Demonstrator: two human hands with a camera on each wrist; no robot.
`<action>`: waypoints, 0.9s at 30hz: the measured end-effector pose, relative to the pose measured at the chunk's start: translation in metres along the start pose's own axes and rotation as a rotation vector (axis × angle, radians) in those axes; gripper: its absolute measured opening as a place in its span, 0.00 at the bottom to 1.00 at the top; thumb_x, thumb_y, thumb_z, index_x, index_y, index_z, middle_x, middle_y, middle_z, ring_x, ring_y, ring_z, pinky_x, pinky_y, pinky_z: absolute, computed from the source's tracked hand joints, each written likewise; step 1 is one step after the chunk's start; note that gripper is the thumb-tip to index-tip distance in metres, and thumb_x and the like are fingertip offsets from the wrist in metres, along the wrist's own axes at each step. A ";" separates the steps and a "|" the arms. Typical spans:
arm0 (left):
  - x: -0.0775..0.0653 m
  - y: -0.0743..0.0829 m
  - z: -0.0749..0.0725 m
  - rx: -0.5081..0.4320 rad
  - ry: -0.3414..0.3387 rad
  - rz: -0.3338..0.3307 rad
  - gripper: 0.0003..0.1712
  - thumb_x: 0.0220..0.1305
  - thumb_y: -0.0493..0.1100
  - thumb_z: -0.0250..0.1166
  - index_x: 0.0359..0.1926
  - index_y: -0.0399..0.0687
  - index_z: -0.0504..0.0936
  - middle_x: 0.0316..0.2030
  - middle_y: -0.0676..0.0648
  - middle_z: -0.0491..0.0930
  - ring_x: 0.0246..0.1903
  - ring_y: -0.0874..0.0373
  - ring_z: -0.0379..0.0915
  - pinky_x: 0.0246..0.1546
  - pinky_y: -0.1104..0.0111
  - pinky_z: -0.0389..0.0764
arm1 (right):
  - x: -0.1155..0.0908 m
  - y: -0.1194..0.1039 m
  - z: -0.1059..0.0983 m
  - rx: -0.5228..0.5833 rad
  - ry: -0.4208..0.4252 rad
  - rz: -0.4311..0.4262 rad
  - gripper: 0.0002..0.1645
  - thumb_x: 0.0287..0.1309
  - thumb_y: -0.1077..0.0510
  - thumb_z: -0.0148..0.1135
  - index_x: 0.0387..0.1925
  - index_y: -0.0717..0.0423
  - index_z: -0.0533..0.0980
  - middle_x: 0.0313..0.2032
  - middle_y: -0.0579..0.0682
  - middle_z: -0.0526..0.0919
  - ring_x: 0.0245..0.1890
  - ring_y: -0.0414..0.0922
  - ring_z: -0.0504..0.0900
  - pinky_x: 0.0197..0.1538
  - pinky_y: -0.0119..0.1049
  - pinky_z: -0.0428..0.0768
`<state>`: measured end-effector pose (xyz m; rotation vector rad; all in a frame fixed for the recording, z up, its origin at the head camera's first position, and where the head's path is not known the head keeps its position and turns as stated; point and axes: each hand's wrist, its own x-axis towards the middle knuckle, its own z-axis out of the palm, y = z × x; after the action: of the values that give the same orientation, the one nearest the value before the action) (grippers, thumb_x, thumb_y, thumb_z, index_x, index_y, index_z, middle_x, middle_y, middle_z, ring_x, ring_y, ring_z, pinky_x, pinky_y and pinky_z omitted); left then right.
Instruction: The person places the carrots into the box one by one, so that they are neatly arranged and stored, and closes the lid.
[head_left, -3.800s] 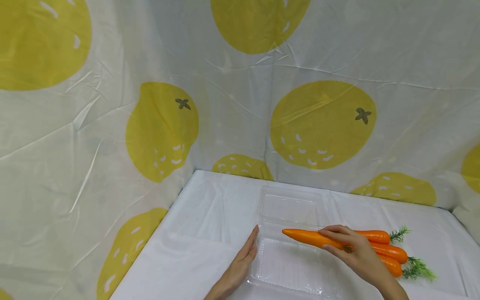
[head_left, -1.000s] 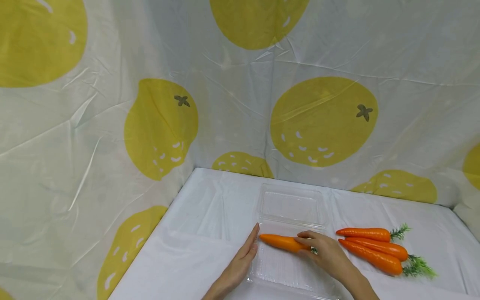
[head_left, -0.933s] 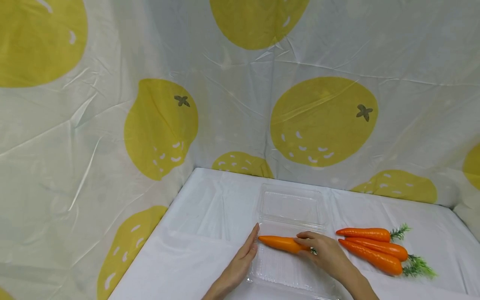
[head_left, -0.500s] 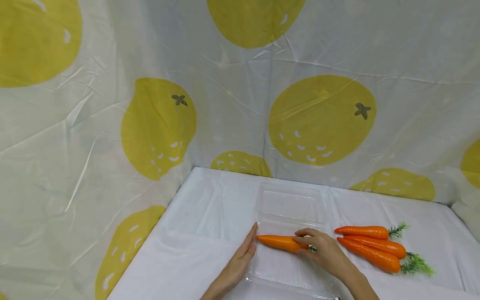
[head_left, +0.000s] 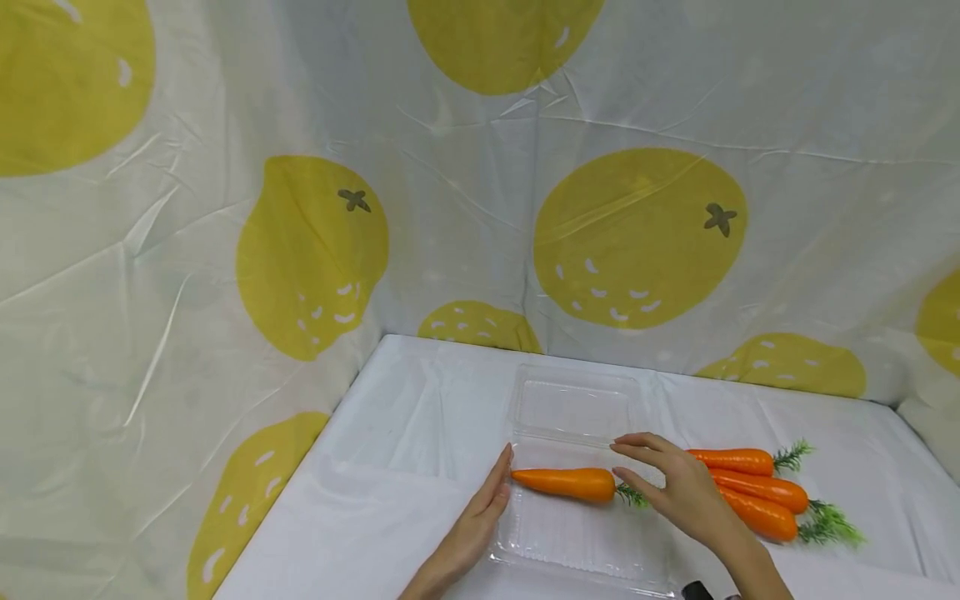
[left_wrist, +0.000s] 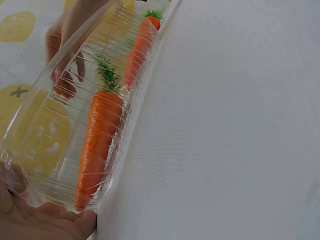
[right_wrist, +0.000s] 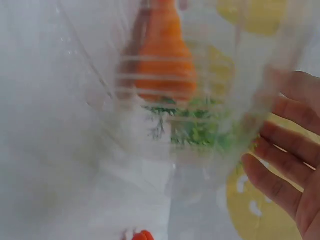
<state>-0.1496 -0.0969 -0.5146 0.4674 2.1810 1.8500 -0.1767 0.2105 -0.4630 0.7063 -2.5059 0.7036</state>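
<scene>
One orange carrot (head_left: 562, 483) with a green leafy top lies in the base of a clear plastic clamshell box (head_left: 577, 558), its tip pointing left. My left hand (head_left: 472, 525) rests with straight fingers along the box's left wall. The left wrist view shows that hand's fingertips (left_wrist: 70, 220) against the box's end, near the carrot's tip. Over the box's right side is my right hand (head_left: 686, 492), fingers spread and holding nothing, just beyond the carrot's leaves. In the right wrist view, the carrot (right_wrist: 167, 70) shows blurred through the ribbed plastic.
The box's lid (head_left: 577, 404) lies folded back behind the base. To the right, three more carrots (head_left: 757, 514) lie on the white tablecloth (head_left: 405, 417), partly hidden by my right hand. A lemon-print cloth (head_left: 457, 208) hangs behind and at the left.
My right hand brought the carrot leftward and down into the box, then let go. It has since drawn back to the right with fingers apart. My left hand keeps its place.
</scene>
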 end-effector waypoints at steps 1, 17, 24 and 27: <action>0.000 0.000 0.000 -0.004 0.000 0.002 0.34 0.86 0.47 0.39 0.85 0.55 0.41 0.84 0.45 0.40 0.82 0.39 0.38 0.68 0.88 0.46 | 0.000 0.003 -0.004 -0.003 0.009 0.013 0.22 0.50 0.58 0.81 0.49 0.44 0.88 0.48 0.41 0.88 0.44 0.47 0.89 0.39 0.38 0.89; 0.000 0.001 0.000 -0.040 -0.009 0.010 0.34 0.86 0.45 0.38 0.85 0.54 0.39 0.84 0.43 0.38 0.83 0.39 0.35 0.65 0.92 0.44 | -0.014 0.048 -0.077 -0.039 -0.110 0.286 0.24 0.60 0.53 0.75 0.58 0.49 0.84 0.54 0.54 0.87 0.46 0.61 0.88 0.45 0.58 0.86; 0.000 0.000 0.000 -0.023 -0.010 0.008 0.34 0.86 0.46 0.38 0.85 0.54 0.39 0.84 0.43 0.39 0.82 0.38 0.37 0.68 0.89 0.46 | -0.024 0.067 -0.097 -0.051 -0.204 0.354 0.25 0.63 0.51 0.73 0.59 0.54 0.82 0.53 0.59 0.87 0.47 0.64 0.86 0.45 0.65 0.84; 0.001 -0.001 0.000 -0.008 -0.009 0.002 0.34 0.86 0.47 0.39 0.85 0.54 0.39 0.84 0.43 0.39 0.82 0.39 0.38 0.73 0.83 0.47 | -0.028 0.076 -0.105 -0.046 -0.259 0.411 0.27 0.65 0.48 0.71 0.61 0.55 0.81 0.55 0.61 0.86 0.46 0.64 0.87 0.43 0.61 0.86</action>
<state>-0.1507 -0.0972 -0.5160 0.4750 2.1679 1.8532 -0.1704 0.3364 -0.4233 0.2774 -2.9372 0.7246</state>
